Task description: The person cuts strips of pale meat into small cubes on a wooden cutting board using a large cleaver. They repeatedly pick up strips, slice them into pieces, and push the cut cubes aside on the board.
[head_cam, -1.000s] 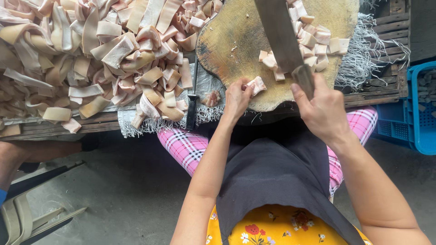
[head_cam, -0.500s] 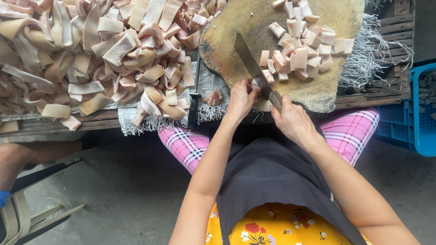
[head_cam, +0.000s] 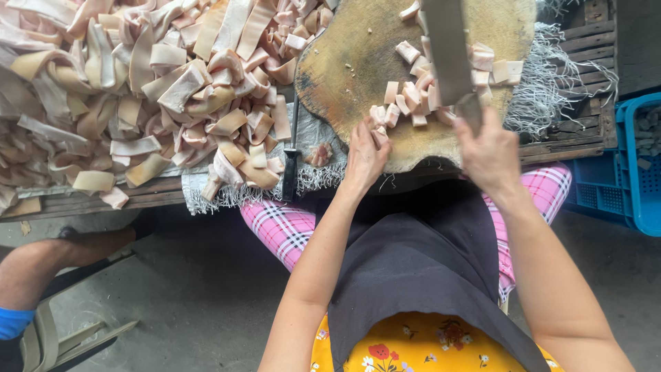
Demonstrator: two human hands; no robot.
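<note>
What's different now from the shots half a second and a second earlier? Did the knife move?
Yes. The cleaver in the right hand, down and slanted across the round chopping block half a second ago, is lifted again, blade pointing away. The left hand stayed at the block's near edge, fingers on a pale strip. The pile of uncut strips and the small knife beside it lie as before.

It looked like an informal meat-processing stall or market workspace, not a home kitchen. A rough wooden pallet table [head_cam: 564, 141] carried a huge heap of pale pork-skin strips [head_cam: 138, 89] and a thick round chopping block [head_cam: 365, 62], over bare concrete floor [head_cam: 186, 296] beside a blue plastic crate [head_cam: 630, 172].
</note>
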